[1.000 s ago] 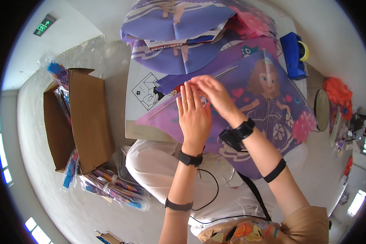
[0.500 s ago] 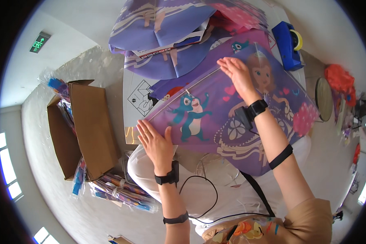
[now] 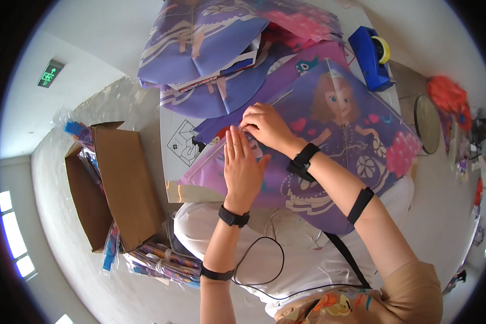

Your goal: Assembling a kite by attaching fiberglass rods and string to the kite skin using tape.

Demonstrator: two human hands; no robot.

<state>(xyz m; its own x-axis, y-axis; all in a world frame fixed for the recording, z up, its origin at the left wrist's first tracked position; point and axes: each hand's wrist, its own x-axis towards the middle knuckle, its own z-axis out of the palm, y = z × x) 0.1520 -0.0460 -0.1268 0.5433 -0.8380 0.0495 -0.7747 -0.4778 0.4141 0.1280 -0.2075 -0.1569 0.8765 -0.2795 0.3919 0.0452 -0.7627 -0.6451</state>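
A purple kite (image 3: pixel 337 135) printed with a princess figure lies across the table's near edge and my lap. A thin pale rod (image 3: pixel 282 99) runs along its upper left edge. My left hand (image 3: pixel 242 171) rests flat on the kite's left part, fingers stretched out and side by side, tips at the edge. Just right of those fingertips, my right hand (image 3: pixel 268 128) pinches the kite's edge at the rod. The exact spot between its fingertips is hidden. Both hands partly cover the blue animal print.
More printed kites (image 3: pixel 210 46) are piled at the table's far side. A blue tape dispenser (image 3: pixel 371 59) stands at the far right of the white table (image 3: pixel 173 119). On the left are an open cardboard box (image 3: pixel 129 183) and bundled, wrapped kites (image 3: pixel 167 263). A black cable (image 3: pixel 282 254) loops over my lap.
My right hand has moved left and down along the kite's edge, its fingers now pinched. The left hand has slid right and up to meet it, still flat.
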